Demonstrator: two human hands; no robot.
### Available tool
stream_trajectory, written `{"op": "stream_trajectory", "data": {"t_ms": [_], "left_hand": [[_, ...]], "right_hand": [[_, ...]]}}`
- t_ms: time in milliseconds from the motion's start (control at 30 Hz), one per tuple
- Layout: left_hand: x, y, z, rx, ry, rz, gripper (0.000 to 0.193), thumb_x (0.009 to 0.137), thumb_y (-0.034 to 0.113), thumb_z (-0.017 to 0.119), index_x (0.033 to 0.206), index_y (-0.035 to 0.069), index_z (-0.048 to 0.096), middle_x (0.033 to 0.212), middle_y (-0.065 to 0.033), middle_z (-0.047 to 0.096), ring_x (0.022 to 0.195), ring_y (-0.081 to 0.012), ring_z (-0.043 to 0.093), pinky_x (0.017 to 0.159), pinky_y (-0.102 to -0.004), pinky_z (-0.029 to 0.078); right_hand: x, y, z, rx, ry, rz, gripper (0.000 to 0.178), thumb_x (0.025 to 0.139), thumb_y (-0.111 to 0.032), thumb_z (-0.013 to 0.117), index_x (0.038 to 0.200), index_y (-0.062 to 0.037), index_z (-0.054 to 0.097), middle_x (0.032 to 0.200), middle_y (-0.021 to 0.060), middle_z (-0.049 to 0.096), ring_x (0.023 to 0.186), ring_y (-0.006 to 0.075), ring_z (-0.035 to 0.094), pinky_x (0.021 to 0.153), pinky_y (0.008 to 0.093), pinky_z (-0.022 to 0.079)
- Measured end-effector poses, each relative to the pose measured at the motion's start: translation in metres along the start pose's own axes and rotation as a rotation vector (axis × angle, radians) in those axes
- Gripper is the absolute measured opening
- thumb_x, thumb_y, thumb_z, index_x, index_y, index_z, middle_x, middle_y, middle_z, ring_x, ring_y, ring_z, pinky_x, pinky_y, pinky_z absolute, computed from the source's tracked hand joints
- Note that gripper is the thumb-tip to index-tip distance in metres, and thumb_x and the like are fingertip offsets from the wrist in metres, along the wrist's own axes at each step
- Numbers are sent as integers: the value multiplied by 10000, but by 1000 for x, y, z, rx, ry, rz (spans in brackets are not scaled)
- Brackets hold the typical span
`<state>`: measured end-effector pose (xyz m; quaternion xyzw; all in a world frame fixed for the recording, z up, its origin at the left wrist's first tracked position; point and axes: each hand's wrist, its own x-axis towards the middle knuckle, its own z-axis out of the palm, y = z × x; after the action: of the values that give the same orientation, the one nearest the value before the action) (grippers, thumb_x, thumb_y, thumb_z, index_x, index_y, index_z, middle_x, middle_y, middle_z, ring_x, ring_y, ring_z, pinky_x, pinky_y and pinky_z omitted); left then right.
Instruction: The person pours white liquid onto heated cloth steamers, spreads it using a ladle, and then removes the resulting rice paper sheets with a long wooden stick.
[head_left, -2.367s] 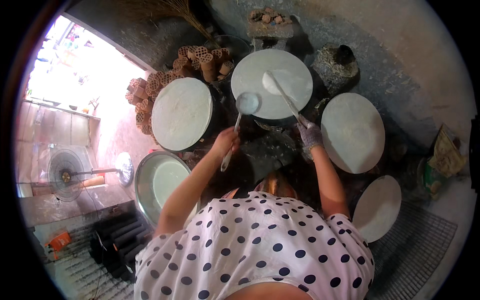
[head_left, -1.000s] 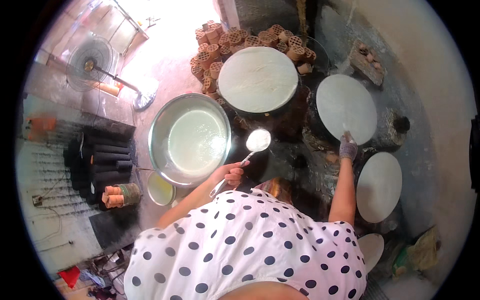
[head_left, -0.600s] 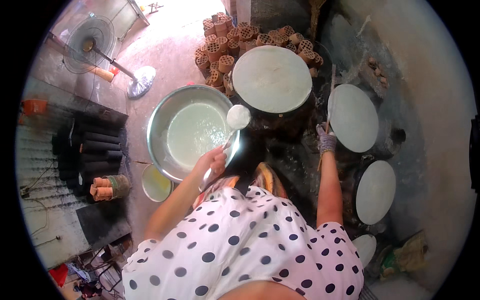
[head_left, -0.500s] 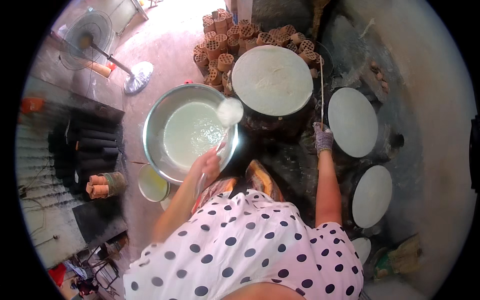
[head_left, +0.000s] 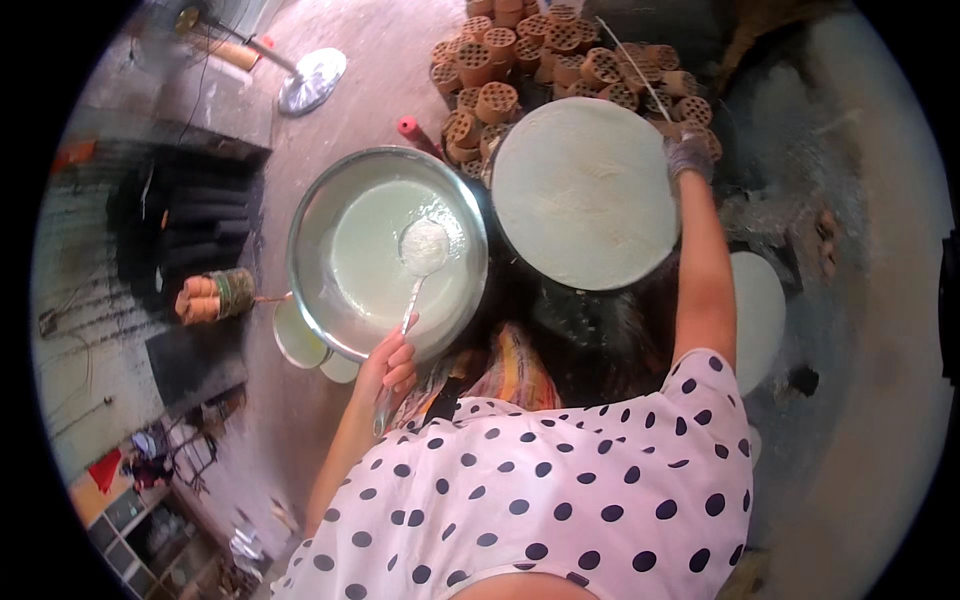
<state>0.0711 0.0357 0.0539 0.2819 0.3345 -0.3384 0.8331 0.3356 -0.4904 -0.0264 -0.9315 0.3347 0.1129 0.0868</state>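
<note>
My left hand (head_left: 390, 365) is closed round the handle of a metal ladle (head_left: 424, 247). The ladle's bowl, with whitish liquid in it, is over the white batter (head_left: 368, 235) inside a wide metal basin (head_left: 312, 225). To the right of the basin lies a large round griddle top covered with a pale, thin white layer (head_left: 585, 195). At its far right edge is my right hand (head_left: 690, 155), in a greyish glove, its fingers wrapped round a long thin stick (head_left: 632, 66). The stick points up and left, past the griddle toward the stacked cylinders.
Several clay-coloured cylinders with holes (head_left: 500, 95) are heaped behind the griddle. Another pale round griddle (head_left: 757, 320) sits to the right, partly behind my arm. A greenish bowl (head_left: 298, 337) stands beside the basin. Farther left are black cylinders (head_left: 205, 215) and a stand's silver base (head_left: 312, 82).
The ladle has moved from the basin's right rim to over the batter. My right hand has gone forward with the stick to the large griddle's far right edge. The view has shifted.
</note>
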Motion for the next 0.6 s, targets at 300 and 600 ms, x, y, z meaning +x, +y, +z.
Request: {"op": "stream_trajectory", "data": {"t_ms": [300, 600], "left_hand": [[-6, 3, 3, -9, 168, 98, 395, 1001, 182, 370, 1394, 143, 366, 593, 72, 320, 374, -26, 294, 357, -195, 263], [10, 21, 2, 16, 56, 112, 374, 1004, 172, 364, 1376, 133, 380, 597, 78, 333, 381, -13, 304, 350, -180, 271]], "right_hand": [[95, 7, 39, -95, -245, -285, 535, 787, -411, 689, 1240, -146, 585, 1185, 107, 604, 1062, 278, 583, 896, 398, 480], [31, 47, 9, 253, 153, -575, 552, 707, -416, 770, 1069, -19, 646, 1037, 173, 651, 957, 266, 612, 860, 370, 463]]}}
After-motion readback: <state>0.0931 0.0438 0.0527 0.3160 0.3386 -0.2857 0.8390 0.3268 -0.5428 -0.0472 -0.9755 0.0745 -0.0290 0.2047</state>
